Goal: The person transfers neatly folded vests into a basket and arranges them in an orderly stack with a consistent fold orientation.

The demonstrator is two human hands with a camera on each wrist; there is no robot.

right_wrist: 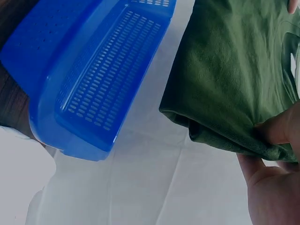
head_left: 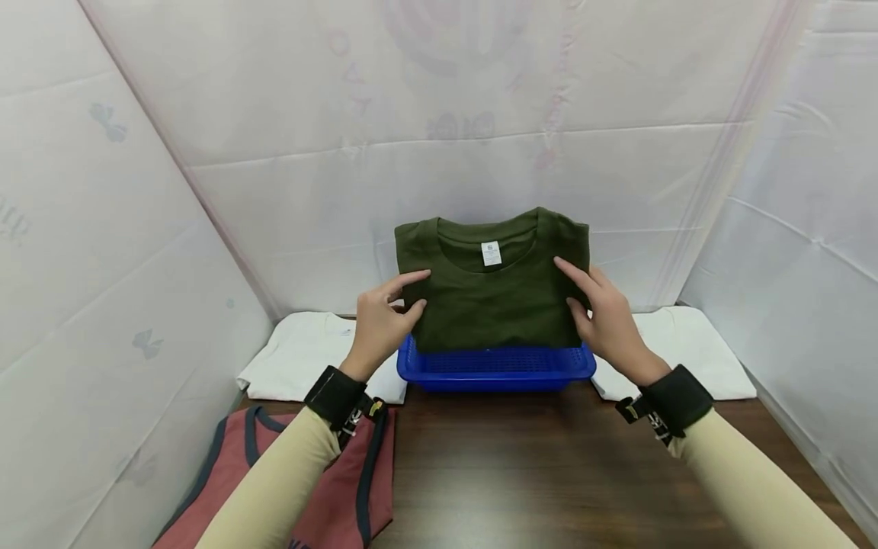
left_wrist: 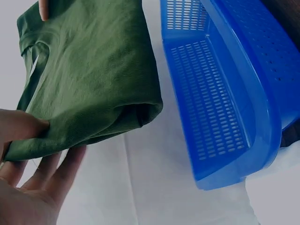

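A folded dark green T-shirt [head_left: 494,305] hangs upright between both hands, its neckline and white label facing me. My left hand [head_left: 384,320] grips its left side, thumb in front and fingers behind, as the left wrist view shows of the shirt [left_wrist: 98,70]. On the opposite side my right hand [head_left: 607,324] pinches the edge the same way; the right wrist view has the thumb on the cloth [right_wrist: 229,84]. Below the shirt stands a blue perforated plastic basket [head_left: 494,377]. In the left wrist view the shirt is apart from the basket [left_wrist: 211,93].
White folded garments lie on either side of the basket, one at the left [head_left: 295,358] and one at the right [head_left: 693,354]. A red sleeveless top with dark trim [head_left: 336,496] lies at the front left of the brown table [head_left: 535,473]. White sheeting [head_left: 466,175] encloses the back and sides.
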